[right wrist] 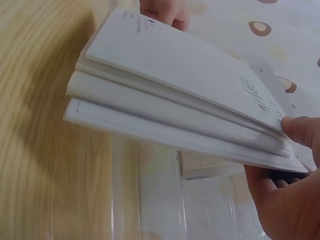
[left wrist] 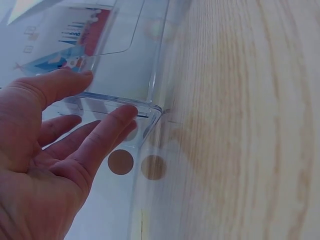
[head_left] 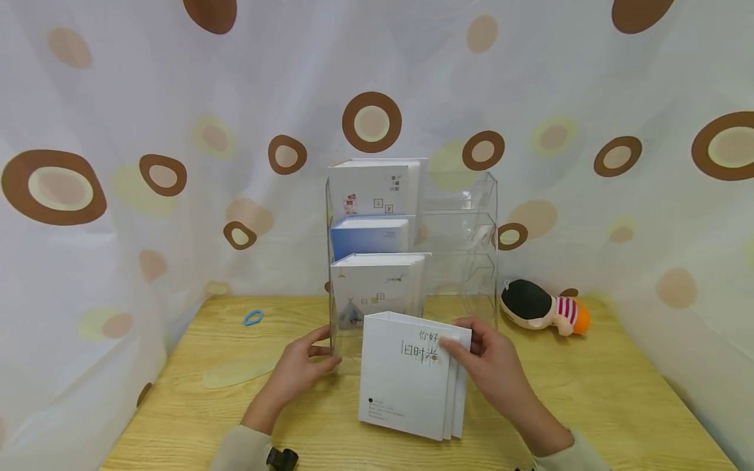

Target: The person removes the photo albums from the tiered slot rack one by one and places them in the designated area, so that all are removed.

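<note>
My right hand (head_left: 491, 363) grips a white photo album (head_left: 406, 386) by its right edge near the top, thumb on the cover and fingers behind. The album is tilted in front of a clear multi-tier rack (head_left: 453, 278), its cover bearing Chinese lettering. In the right wrist view, pale layers show between its covers. My left hand (head_left: 303, 366) is at the rack's lower left corner; in the left wrist view its thumb is over the front and its extended index fingertip is at the corner edge. More albums stand in the rack: white (head_left: 368, 186), blue (head_left: 370, 242) and tent-printed (head_left: 371, 291).
A stuffed doll (head_left: 544, 309) with a black top and striped body lies right of the rack. On the left of the wooden table (head_left: 194, 418) are a blue ring (head_left: 253, 317) and a pale translucent strip (head_left: 238, 373). A spotted curtain (head_left: 235, 85) hangs behind.
</note>
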The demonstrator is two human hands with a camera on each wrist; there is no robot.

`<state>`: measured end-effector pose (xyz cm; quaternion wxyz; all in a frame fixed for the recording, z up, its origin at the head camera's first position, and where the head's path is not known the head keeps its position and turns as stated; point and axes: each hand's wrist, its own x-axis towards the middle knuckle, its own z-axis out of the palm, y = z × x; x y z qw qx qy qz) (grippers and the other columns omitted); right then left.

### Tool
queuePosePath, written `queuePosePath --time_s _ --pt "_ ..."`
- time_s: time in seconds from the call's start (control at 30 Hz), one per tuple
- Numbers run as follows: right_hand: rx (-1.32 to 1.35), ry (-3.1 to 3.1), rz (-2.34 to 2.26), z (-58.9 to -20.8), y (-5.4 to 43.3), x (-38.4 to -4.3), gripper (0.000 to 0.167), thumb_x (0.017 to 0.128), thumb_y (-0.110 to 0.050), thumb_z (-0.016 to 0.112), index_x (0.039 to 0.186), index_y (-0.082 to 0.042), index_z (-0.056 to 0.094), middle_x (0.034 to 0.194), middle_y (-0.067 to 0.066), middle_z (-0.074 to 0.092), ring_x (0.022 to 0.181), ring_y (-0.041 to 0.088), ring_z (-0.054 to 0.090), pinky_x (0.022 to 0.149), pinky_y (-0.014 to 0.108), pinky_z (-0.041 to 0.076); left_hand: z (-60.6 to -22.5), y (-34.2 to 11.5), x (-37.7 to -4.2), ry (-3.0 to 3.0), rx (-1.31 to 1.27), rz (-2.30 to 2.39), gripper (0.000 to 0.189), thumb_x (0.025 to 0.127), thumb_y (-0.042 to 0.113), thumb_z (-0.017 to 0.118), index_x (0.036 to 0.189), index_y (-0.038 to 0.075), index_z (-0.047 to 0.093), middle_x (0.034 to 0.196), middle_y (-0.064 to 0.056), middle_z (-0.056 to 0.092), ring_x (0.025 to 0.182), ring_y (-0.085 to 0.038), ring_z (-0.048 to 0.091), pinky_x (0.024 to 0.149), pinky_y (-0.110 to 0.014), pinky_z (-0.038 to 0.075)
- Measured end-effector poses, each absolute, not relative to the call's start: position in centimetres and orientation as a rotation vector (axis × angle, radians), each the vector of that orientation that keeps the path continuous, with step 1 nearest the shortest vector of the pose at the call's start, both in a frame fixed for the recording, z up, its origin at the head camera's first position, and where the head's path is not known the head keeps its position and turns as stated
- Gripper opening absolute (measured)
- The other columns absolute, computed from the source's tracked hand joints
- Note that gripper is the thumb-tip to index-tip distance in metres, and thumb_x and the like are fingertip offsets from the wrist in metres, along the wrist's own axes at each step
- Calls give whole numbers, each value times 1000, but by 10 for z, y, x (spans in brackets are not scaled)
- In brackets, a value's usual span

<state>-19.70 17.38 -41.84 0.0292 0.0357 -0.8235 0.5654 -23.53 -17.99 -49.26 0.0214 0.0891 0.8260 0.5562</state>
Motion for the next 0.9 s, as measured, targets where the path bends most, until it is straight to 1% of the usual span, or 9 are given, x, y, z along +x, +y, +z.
queuePosePath --time_s 0.17,0.33,0.47,0.6,0.7,0.9 --pt "94 -2565 1794 -423 170 -195 35 105 -15 82 135 -3 72 121 16 81 92 14 75 76 20 65 -495 -183 -238 2551 297 1715 71 99 5 84 162 -4 53 160 -31 59 126 -41 77 88 -34 72" --pt "26 -2594 1822 -428 164 -192 36 104 -16 82 137 -2 72 121 15 81 93 18 75 76 20 66 -498 -182 -241 2541 296 1720 70 99 5 84 162 -3 54 160 -31 60 126 -42 77 88 -31 71" --pt "-2 -2574 1914 -433 161 -192 37 104 -14 82 137 -2 73 119 14 81 93 19 76 74 22 66 -499 -181 -241 2553 292 1715 69 99 4 84 162 -2 55 159 -31 61 125 -42 77 87 -31 71" --pt "48 -2560 1998 -437 160 -192 41 104 -13 81 142 -1 73 120 16 82 92 18 79 74 24 68 -499 -181 -241 2560 295 1706 69 99 4 84 162 -2 55 159 -30 61 125 -41 77 87 -31 71" --pt "125 -2577 2001 -437 160 -192 44 104 -15 82 144 -1 73 118 16 82 90 17 80 73 26 68 -498 -181 -240 2558 297 1703 69 100 6 83 163 0 55 160 -29 61 126 -40 77 88 -30 71" --pt "213 -2640 1961 -436 159 -196 43 102 -21 85 140 -2 75 112 12 81 86 16 77 70 26 66 -499 -183 -241 2567 305 1690 68 102 8 83 164 1 55 160 -28 61 126 -40 77 87 -30 71"
